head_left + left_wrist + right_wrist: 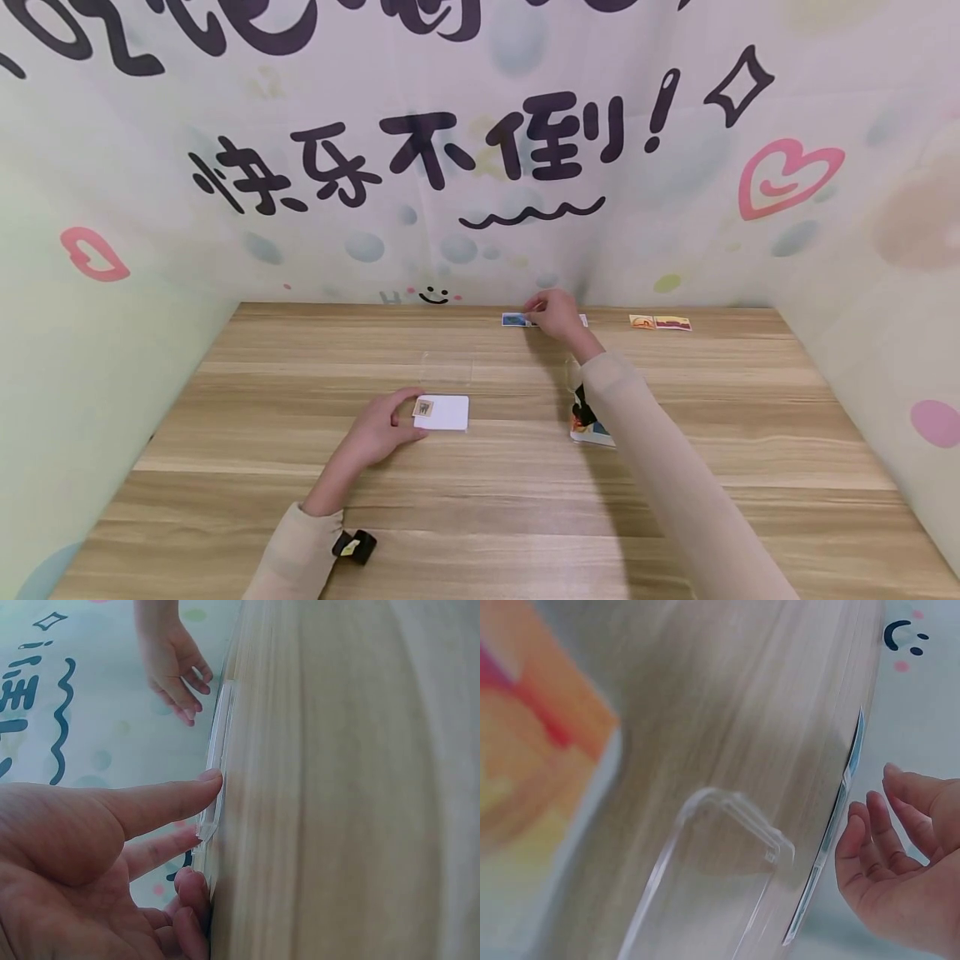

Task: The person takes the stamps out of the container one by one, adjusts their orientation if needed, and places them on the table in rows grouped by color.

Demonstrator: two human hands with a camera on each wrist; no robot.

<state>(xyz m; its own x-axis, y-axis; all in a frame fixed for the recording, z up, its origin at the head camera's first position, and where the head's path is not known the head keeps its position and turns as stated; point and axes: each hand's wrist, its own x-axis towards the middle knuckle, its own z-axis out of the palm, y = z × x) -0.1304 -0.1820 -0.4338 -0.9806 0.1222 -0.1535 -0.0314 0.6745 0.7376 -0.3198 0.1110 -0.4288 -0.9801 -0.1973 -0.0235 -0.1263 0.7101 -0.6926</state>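
My left hand (378,429) holds a white card (448,412) by its left end, with thumb and forefinger at opposite edges. A small brown stamp (423,407) lies at the card's upper left corner. In the left wrist view, the thumb and a finger meet a thin clear plastic edge (218,742). At the back of the table, my right hand (557,315) hovers over a row of small stamps (515,319), hiding the middle ones. Its fingers hang loosely bent, with nothing visible between them in the right wrist view.
Two orange and red stamps (672,323) lie at the back right. A clear plastic case (447,368) lies behind the white card. Partly under the right forearm are a colourful picture card (592,435) and another clear case (735,806). A printed cloth wall (420,242) rises behind the table.
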